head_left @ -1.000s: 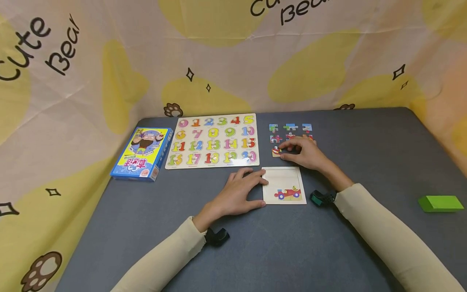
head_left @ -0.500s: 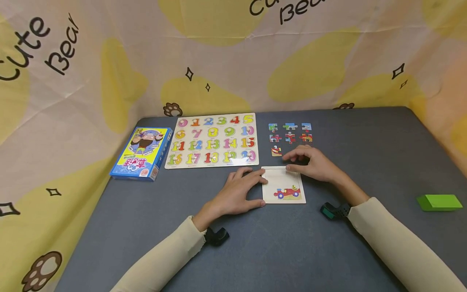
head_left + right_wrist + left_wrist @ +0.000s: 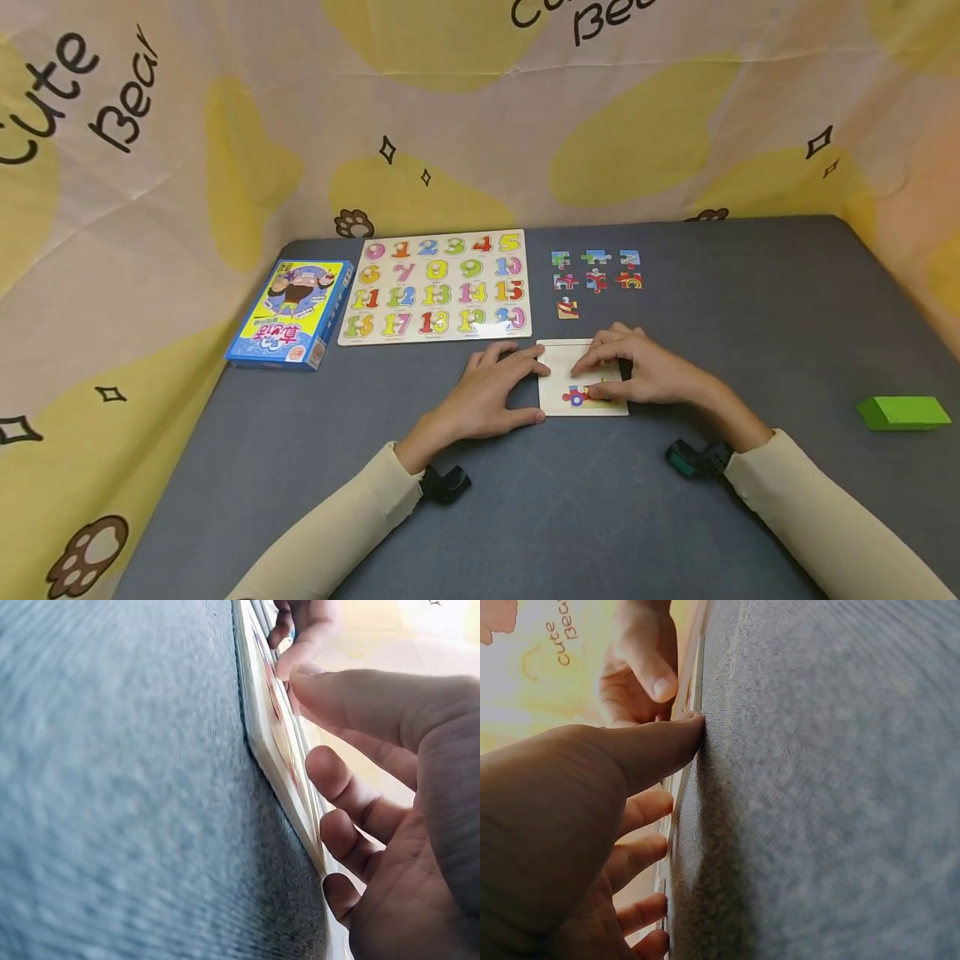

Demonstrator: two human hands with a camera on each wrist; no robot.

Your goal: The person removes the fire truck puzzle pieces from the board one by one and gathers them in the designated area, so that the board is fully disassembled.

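Note:
A white square puzzle tray (image 3: 558,358) lies on the grey table, with joined jigsaw pieces (image 3: 576,397) showing a red vehicle in its lower right. My left hand (image 3: 487,396) rests along the tray's left side, fingers spread and thumb at the near corner. Over the tray's right half is my right hand (image 3: 648,367), its thumb overlapping the joined pieces and its forefinger reaching across the bare tray. In the right wrist view its fingers are loosely bent with nothing seen between them. The right part of the red picture is hidden under this hand.
Several loose jigsaw pieces (image 3: 596,281) lie in rows behind the tray. A number board (image 3: 420,292) sits at back left, beside a blue and yellow box (image 3: 288,315). Far right is a green block (image 3: 903,413). A patterned cloth (image 3: 480,117) hangs behind the table.
My right hand has drawn back from the loose pieces and come down over the tray. The piece it was beside still lies there. The left hand has kept its place.

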